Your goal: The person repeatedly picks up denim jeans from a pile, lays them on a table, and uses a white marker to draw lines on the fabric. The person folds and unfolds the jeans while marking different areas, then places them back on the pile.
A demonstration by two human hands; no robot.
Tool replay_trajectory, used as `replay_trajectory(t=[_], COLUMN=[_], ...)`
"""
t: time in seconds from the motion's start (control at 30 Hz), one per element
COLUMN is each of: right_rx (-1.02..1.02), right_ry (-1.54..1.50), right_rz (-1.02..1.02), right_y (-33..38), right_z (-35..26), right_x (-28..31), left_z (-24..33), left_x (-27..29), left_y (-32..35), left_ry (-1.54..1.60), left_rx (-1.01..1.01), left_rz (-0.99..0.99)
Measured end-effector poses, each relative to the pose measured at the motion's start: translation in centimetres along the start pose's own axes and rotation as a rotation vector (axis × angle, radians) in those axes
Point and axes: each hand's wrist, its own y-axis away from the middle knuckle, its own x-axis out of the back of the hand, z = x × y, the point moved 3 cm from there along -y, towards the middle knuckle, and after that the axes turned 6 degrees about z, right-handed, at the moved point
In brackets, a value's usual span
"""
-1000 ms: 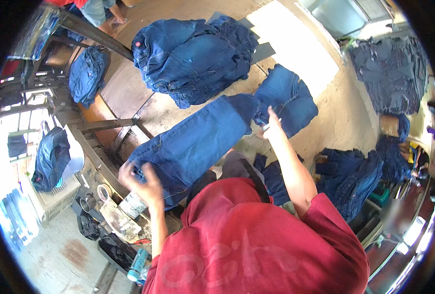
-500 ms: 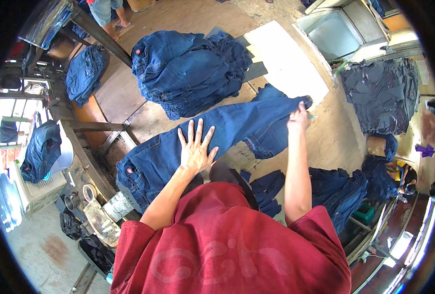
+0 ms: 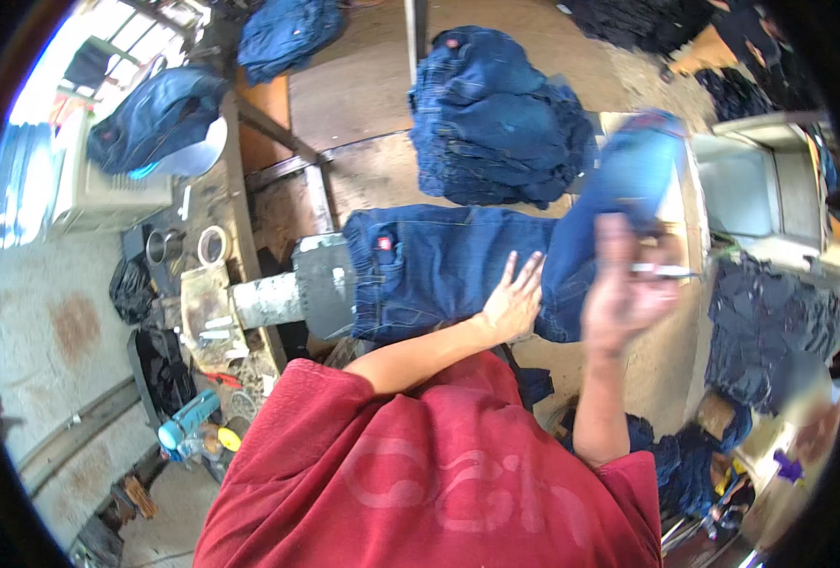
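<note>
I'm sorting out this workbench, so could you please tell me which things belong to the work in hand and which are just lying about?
In hand:
- dark blue jeans, flat under the left hand
- their leg, lifted and blurred, by the right hand

Lying about:
- pile of jeans behind
- tape roll
- metal cup
- dark garments to the right

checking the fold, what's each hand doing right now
left hand: open, flat on the jeans
right hand: raised, blurred, grip cannot be told
</note>
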Motion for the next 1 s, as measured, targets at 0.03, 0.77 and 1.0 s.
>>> replay_trajectory(t=[0.03,0.77,1.0], right_rx=[0.117,0.105,-0.328], right_ry=[0.021,0.116,0.939], right_rz=[-0.189,-0.070,-0.548], right_y=[2.9,-15.9,-10.9], right_z=[0.3,4.9,18.0], right_x=[-3.3,8.1,11.3], left_z=[0.3,-16.5,-20.7], left_x=[0.2,6.7,13.4], left_y=[0.3,10.7,17.8], left_ry=[0.016,0.172,-0.139], left_rx=[-0.007,0.531,0.617], left_rz=[0.051,0.277,0.089])
